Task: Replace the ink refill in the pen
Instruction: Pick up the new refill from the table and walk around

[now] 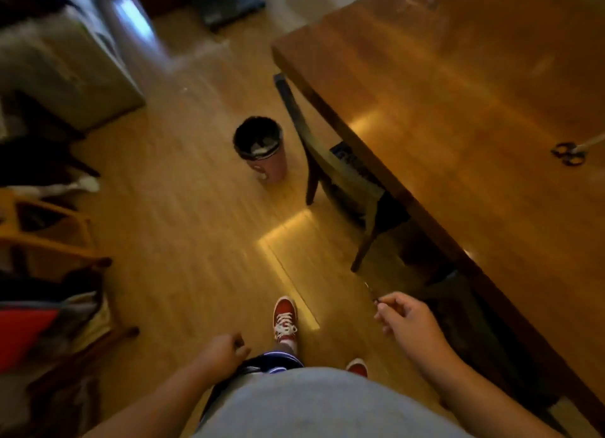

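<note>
I stand on a wooden floor beside a table, looking down. My right hand (pixel 404 318) pinches a thin, dark rod-like thing (pixel 370 292) between thumb and fingertips; it looks like an ink refill, but blur keeps me from being sure. It points up and to the left, away from the hand. My left hand (pixel 226 347) hangs by my hip with its fingers curled and nothing visible in it. No pen body shows anywhere in view.
A small pink waste bin (pixel 262 151) with a black liner stands on the floor ahead. To the right is a wooden table (pixel 458 116) with scissors (pixel 568 154) on it, and a chair (pixel 340 182) tucked under. Cluttered furniture lines the left.
</note>
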A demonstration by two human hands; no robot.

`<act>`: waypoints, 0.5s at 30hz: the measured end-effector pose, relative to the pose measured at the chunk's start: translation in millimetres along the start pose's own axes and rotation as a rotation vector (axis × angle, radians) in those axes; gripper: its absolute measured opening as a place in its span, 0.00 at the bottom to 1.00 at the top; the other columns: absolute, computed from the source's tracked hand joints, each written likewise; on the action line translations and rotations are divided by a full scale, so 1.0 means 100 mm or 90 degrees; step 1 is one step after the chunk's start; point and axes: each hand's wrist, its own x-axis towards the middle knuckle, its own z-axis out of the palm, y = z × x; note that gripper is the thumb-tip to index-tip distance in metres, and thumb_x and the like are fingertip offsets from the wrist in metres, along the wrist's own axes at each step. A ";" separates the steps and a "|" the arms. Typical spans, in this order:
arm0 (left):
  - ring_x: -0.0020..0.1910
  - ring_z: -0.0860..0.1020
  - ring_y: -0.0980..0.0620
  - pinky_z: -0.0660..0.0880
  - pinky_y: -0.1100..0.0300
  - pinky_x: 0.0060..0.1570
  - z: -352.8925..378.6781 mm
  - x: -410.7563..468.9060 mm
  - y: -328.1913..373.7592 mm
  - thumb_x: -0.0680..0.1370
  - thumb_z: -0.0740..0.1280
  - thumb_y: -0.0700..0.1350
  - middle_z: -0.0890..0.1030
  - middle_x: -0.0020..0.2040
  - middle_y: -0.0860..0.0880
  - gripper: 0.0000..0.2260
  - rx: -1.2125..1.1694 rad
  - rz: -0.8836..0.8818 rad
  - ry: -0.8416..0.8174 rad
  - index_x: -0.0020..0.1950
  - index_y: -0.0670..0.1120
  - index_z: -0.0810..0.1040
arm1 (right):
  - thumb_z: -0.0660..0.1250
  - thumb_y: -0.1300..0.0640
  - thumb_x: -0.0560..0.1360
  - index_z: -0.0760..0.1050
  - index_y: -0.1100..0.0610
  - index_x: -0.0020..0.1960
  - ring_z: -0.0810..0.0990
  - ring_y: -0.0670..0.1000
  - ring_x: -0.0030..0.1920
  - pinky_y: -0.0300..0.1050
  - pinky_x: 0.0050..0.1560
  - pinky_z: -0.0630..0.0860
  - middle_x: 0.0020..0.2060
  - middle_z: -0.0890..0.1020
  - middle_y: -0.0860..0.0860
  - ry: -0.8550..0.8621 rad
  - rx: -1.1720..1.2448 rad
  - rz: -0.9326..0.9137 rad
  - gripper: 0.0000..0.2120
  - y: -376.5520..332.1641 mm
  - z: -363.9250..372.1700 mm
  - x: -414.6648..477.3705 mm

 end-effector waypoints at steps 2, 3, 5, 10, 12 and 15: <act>0.42 0.78 0.53 0.71 0.61 0.39 0.00 -0.06 -0.41 0.79 0.64 0.52 0.81 0.44 0.49 0.08 -0.082 -0.042 0.015 0.47 0.49 0.77 | 0.65 0.56 0.78 0.80 0.48 0.42 0.81 0.52 0.40 0.42 0.37 0.77 0.37 0.83 0.50 -0.053 -0.038 -0.029 0.08 -0.24 0.31 0.20; 0.40 0.77 0.54 0.71 0.61 0.38 0.00 -0.08 -0.60 0.79 0.64 0.52 0.81 0.42 0.49 0.08 -0.124 -0.064 0.022 0.46 0.49 0.77 | 0.65 0.56 0.78 0.80 0.48 0.43 0.81 0.52 0.40 0.42 0.36 0.77 0.37 0.83 0.51 -0.078 -0.054 -0.043 0.08 -0.38 0.48 0.30; 0.40 0.77 0.54 0.71 0.61 0.38 0.00 -0.08 -0.98 0.79 0.65 0.52 0.80 0.42 0.49 0.09 -0.206 -0.112 0.027 0.49 0.47 0.78 | 0.65 0.57 0.78 0.79 0.50 0.45 0.81 0.51 0.39 0.41 0.36 0.76 0.37 0.83 0.51 -0.126 -0.085 -0.075 0.06 -0.70 0.85 0.50; 0.42 0.80 0.52 0.77 0.56 0.43 -0.11 0.04 -1.93 0.78 0.65 0.53 0.82 0.44 0.48 0.10 -0.316 -0.204 0.019 0.49 0.47 0.78 | 0.64 0.57 0.79 0.79 0.53 0.49 0.80 0.49 0.39 0.37 0.34 0.73 0.40 0.82 0.52 -0.205 -0.166 -0.142 0.05 -1.44 1.89 0.92; 0.42 0.80 0.52 0.78 0.55 0.44 -0.23 0.13 -2.25 0.78 0.65 0.54 0.82 0.43 0.49 0.09 -0.323 -0.223 0.011 0.48 0.49 0.78 | 0.63 0.57 0.79 0.78 0.53 0.50 0.81 0.50 0.39 0.37 0.34 0.73 0.40 0.82 0.52 -0.225 -0.192 -0.148 0.05 -1.69 2.27 1.05; 0.42 0.79 0.55 0.76 0.59 0.40 -0.53 0.26 -2.56 0.77 0.65 0.56 0.81 0.44 0.52 0.10 -0.305 -0.230 0.017 0.50 0.50 0.78 | 0.63 0.58 0.78 0.78 0.54 0.49 0.81 0.51 0.40 0.40 0.37 0.74 0.40 0.83 0.52 -0.226 -0.207 -0.128 0.05 -2.00 2.69 1.25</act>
